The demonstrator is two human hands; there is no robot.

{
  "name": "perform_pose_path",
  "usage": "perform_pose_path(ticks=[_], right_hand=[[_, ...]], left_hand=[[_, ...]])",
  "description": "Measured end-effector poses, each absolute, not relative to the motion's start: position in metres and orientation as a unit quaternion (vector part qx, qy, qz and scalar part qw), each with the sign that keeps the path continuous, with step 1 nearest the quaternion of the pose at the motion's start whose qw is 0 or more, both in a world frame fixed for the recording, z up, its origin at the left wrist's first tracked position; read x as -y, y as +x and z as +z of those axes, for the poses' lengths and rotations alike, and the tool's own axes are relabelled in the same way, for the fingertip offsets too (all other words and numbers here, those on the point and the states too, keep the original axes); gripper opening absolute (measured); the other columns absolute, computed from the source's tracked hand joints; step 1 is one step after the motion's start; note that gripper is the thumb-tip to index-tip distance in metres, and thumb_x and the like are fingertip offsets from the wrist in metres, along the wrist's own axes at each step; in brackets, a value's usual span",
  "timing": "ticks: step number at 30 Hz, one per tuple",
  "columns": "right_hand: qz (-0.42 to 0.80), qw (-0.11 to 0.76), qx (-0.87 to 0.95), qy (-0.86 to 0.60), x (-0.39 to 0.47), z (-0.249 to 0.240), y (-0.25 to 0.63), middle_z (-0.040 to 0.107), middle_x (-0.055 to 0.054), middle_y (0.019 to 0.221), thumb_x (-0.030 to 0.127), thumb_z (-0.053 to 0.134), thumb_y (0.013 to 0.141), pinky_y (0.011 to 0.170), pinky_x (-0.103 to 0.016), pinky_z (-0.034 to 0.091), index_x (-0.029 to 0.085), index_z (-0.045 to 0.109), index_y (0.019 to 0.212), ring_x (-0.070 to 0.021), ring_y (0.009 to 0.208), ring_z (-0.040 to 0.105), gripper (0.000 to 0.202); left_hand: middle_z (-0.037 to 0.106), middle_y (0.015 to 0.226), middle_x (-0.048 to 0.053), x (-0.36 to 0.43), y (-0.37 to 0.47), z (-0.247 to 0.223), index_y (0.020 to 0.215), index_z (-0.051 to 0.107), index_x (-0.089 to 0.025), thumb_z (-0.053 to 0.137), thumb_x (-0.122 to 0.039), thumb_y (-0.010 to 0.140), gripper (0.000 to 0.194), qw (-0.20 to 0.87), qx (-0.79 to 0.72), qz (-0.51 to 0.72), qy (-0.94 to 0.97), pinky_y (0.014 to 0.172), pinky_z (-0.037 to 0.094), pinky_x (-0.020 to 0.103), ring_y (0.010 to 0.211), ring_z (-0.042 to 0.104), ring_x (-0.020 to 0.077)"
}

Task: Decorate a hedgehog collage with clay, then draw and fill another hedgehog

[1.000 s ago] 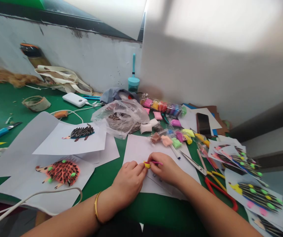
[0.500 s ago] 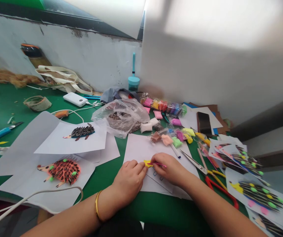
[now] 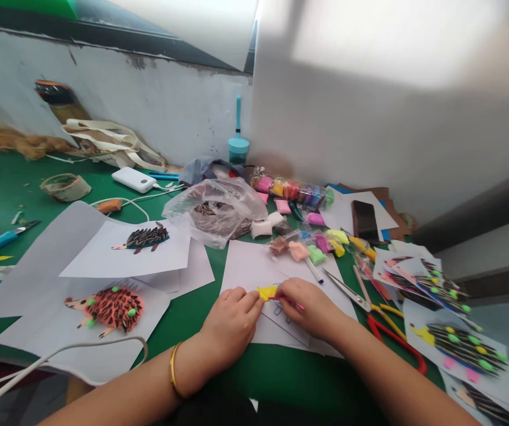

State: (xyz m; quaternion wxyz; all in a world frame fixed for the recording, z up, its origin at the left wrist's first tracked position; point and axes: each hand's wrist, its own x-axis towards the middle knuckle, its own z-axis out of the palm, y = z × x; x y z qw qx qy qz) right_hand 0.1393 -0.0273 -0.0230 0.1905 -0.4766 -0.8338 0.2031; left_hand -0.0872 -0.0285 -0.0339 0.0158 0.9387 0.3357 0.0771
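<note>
My right hand (image 3: 306,306) is closed in a pinch on a thin pink modelling tool (image 3: 298,305). The tool's far end lies at a flattened piece of yellow clay (image 3: 266,293) on a white sheet of paper (image 3: 283,335). My left hand (image 3: 233,322) rests at the sheet's left side, its fingers bent and close together, fingertips beside the yellow clay. Its thumb and whatever lies under the fingers are hidden. Part of a blue line drawing (image 3: 277,309) shows below the clay, partly covered by my right hand.
Scissors (image 3: 358,300) lie open to the right, near finished hedgehog pictures (image 3: 462,349). Beyond the paper are wrapped clay packets (image 3: 298,251), a marker (image 3: 314,270) and a plastic bag of seeds (image 3: 219,213). More hedgehog pictures (image 3: 114,310) and a white cable (image 3: 81,343) lie left.
My right hand has shifted slightly right and down with the pink tool, uncovering more of the yellow clay. My left hand stays nearly still. The view has moved slightly.
</note>
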Motion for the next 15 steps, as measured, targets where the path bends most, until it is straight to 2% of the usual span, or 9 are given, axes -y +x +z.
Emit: perform_pose_path(ticks=[5,15], right_hand=[[0.153,0.210,0.849,-0.459,0.034,-0.031,0.145,0.066,-0.006,0.083,0.010,0.051,0.087,0.071,-0.032,0.046,0.020,0.060,0.091,-0.0194,0.078,0.058,0.014],[0.172,0.289,0.822,-0.460,0.045,-0.043,0.136,0.064,-0.004,0.078,0.010,0.050,0.084,0.069,-0.031,0.047,0.022,0.057,0.087,-0.0186,0.074,0.057,0.014]], left_hand=[[0.064,0.118,0.009,0.028,-0.087,-0.033,0.125,0.058,-0.018,0.047,-0.019,0.092,0.035,0.022,-0.336,0.082,0.938,0.080,0.049,0.043,0.094,0.054,0.0248],[0.062,0.120,0.010,0.027,-0.087,-0.041,0.133,0.053,-0.021,0.047,-0.019,0.091,0.043,0.019,-0.332,0.107,0.937,0.083,0.048,0.044,0.099,0.054,0.0255]])
